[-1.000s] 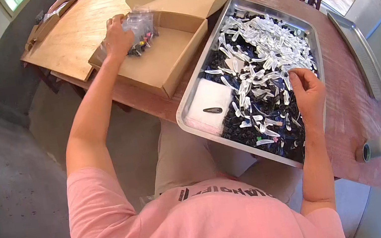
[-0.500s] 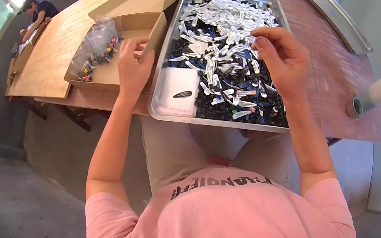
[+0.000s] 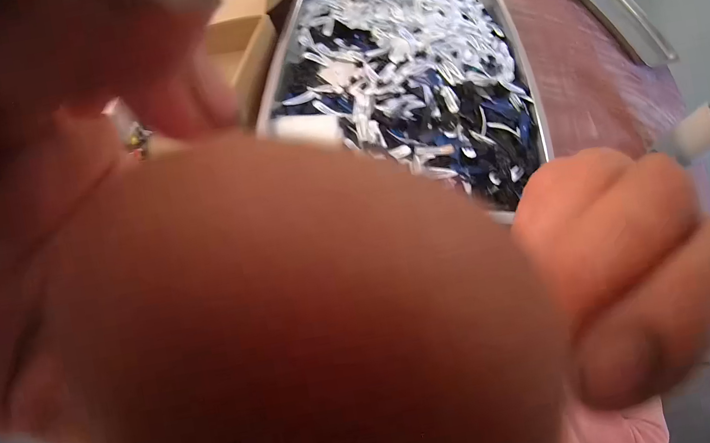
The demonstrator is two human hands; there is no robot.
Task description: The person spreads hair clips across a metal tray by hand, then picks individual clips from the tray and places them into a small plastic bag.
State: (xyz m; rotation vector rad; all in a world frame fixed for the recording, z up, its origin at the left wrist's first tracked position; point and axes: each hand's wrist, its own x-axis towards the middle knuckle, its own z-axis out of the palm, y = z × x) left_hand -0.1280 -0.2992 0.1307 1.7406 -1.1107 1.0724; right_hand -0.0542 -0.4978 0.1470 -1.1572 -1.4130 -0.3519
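Very close to the camera, my left hand point(image 3: 46, 226) fills the left side, blurred; its fingers bend near the top, and I cannot tell what they hold. A large smear of skin across the middle hides where the hands meet or overlap. To the right, my right hand point(image 3: 638, 258) shows curled fingers, with anything inside them hidden. Behind the hands lies a metal tray point(image 3: 532, 112) heaped with white snap hair clips point(image 3: 424, 17) above dark hair clips point(image 3: 427, 120). Part of a white pad point(image 3: 308, 128) shows at the tray's left side.
An open cardboard box point(image 3: 254, 55) stands left of the tray, mostly covered by my left hand. A second metal tray point(image 3: 605, 1) lies at the table's right edge. Nearer on that side is a pale flask point(image 3: 702, 133). The reddish tabletop point(image 3: 570, 73) runs between the trays.
Both hands have come up from the box and tray to right before the camera, covering my lap and shirt. The view has shifted slightly. The box is now largely hidden.
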